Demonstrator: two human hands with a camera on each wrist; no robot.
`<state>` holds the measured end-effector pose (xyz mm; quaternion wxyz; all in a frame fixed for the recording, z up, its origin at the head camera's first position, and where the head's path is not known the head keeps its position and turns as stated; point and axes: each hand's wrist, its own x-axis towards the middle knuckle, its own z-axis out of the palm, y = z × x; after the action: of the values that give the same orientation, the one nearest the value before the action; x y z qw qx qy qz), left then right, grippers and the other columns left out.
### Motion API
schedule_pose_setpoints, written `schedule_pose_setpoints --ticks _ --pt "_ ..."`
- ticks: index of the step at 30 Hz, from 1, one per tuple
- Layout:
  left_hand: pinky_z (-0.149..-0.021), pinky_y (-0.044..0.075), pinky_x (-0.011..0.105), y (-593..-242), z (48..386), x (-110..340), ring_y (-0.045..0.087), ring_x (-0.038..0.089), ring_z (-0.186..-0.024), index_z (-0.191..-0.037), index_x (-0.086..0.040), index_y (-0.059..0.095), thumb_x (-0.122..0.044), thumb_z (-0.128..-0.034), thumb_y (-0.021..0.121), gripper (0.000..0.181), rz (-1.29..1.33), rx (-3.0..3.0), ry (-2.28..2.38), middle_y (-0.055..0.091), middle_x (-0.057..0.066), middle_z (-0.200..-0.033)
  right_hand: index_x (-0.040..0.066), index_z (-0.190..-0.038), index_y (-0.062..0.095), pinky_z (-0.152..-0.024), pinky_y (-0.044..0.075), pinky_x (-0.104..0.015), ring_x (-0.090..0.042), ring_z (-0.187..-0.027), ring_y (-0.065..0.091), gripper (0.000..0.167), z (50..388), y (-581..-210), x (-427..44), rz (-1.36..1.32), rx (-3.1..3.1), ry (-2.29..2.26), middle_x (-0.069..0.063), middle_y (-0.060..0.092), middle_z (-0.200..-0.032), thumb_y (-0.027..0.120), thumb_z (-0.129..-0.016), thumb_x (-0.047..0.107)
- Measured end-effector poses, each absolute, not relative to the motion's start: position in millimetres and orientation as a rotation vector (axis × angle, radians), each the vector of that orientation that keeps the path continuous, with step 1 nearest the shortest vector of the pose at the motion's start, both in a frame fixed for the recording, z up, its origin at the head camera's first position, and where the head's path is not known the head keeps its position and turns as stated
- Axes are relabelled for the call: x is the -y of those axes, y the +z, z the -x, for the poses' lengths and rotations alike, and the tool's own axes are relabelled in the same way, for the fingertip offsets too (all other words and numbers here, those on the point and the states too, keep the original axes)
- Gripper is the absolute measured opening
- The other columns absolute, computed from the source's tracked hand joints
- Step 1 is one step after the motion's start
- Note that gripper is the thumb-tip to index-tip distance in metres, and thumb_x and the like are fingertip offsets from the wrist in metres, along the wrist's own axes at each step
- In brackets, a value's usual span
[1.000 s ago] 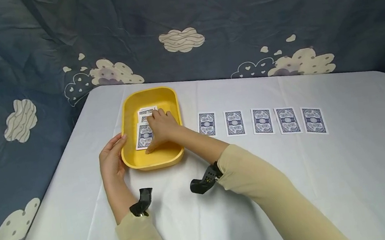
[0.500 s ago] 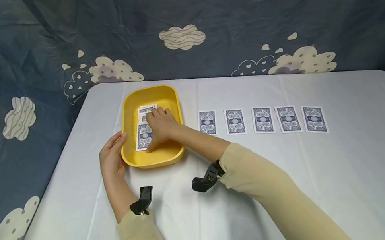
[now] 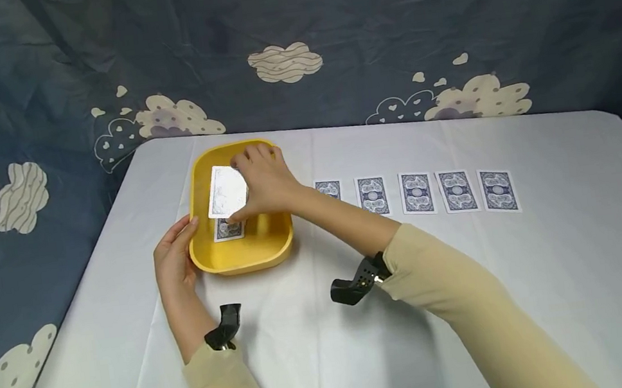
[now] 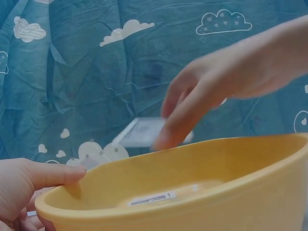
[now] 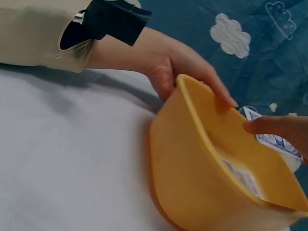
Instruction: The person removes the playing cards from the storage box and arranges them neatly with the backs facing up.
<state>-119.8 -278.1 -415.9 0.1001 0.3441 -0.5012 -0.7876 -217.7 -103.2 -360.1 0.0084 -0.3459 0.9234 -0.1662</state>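
My right hand (image 3: 269, 178) pinches a playing card (image 3: 226, 191) between thumb and fingers, above the yellow plastic tub (image 3: 262, 246). The raised card looks pale from glare in the head view; its blue patterned back shows in the right wrist view. Below it, another face-down card (image 3: 228, 230) lies on the tub's floor, partly covered from sight. Whether more cards lie under the raised one cannot be seen from the head view. My left hand (image 3: 175, 257) grips the tub's left wall, thumb over the rim (image 4: 62, 195).
Right of the tub, several face-down playing cards (image 3: 418, 194) lie in a row on the white tablecloth (image 3: 472, 271); my right forearm partly covers the nearest one. A dark cloud-patterned curtain (image 3: 200, 52) hangs behind the table. Each wrist wears a black camera mount (image 3: 359, 280).
My right hand has picked up a card from inside the tub and raised it slightly. The left hand keeps its grip on the tub. The head view has shifted a little.
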Motion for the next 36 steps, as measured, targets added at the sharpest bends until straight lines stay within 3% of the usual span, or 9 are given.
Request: schedule_pose_setpoints --ticks 8,18,23,36 --pt "-0.073 0.053 0.019 -419 121 275 0.059 0.014 -0.096 -0.097 -0.012 0.068 -0.012 -0.0769 0.075 0.021 -1.035 1.495 -2.316 0.059 0.002 -0.104 0.014 -0.124 0.046 -0.095 0.027 -0.04 -0.025 -0.111 0.036 0.093 228 -348 32 0.982 -2.951 -0.647 -0.005 0.044 -0.117 0.08 -0.051 0.061" --pt "-0.078 0.052 0.019 -424 119 273 0.058 0.015 -0.102 -0.099 -0.011 0.068 -0.012 -0.0746 0.077 0.026 -1.044 1.439 -2.341 0.059 0.003 -0.109 0.008 -0.126 0.045 -0.096 0.025 -0.053 -0.035 -0.114 0.033 0.096 249 -356 -102 0.759 -3.033 -0.534 -0.014 0.043 -0.123 0.082 -0.052 0.057" --pt "-0.082 0.051 0.021 -422 118 275 0.057 0.016 -0.104 -0.099 -0.01 0.067 -0.011 -0.0739 0.078 0.027 -0.998 1.406 -2.364 0.058 0.003 -0.11 0.006 -0.127 0.044 -0.097 0.022 -0.059 -0.04 -0.118 0.03 0.098 242 -367 -174 0.631 -2.983 -0.445 -0.019 0.041 -0.125 0.081 -0.054 0.059" --pt "-0.08 0.051 0.02 -416 118 277 0.057 0.016 -0.106 -0.101 -0.009 0.068 -0.009 -0.0691 0.081 0.034 -1.019 1.364 -2.364 0.058 0.003 -0.113 0.0 -0.127 0.04 -0.09 0.019 -0.07 -0.051 -0.114 0.021 0.093 215 -403 -345 0.28 -2.909 -0.456 -0.031 0.032 -0.125 0.085 -0.057 0.041"
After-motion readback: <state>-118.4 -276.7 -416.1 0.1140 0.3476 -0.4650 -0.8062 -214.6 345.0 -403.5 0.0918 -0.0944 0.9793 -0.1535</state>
